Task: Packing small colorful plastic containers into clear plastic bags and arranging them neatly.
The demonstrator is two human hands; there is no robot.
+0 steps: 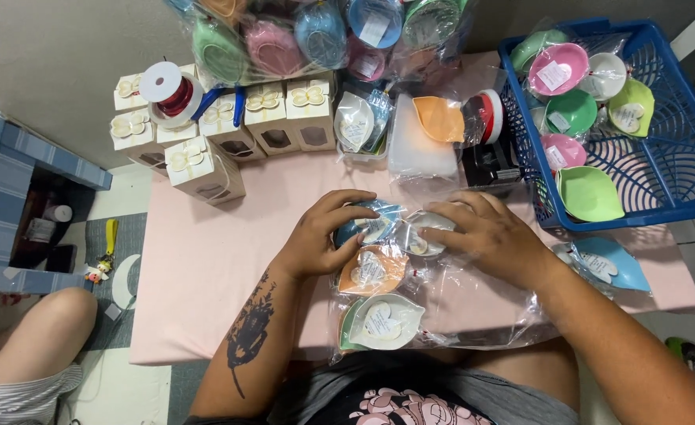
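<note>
Nearest the cam, a cream leaf-shaped dish (383, 321) w/ heart tag is lying in the clear plastic bag (473, 311) on the pink table (206, 260), an orange dish (371, 270) just above it. Left hand (324, 232) is gripping a wrapped blue dish (367, 227); right hand (493, 236) is pinching a grey dish (422, 236) beside it. Looks like bagging step; next probably needs seating both dishes w/o tearing the film.

On the counter (206, 260), wrapped dishes (379, 295) lie in a row running toward the person, under the left hand (324, 232) and right hand (489, 232). Behind them stand small boxes (229, 126) at left, with a ribbon spool (170, 90) on top. A basket (678, 169) holding dishes sits at right.
</note>
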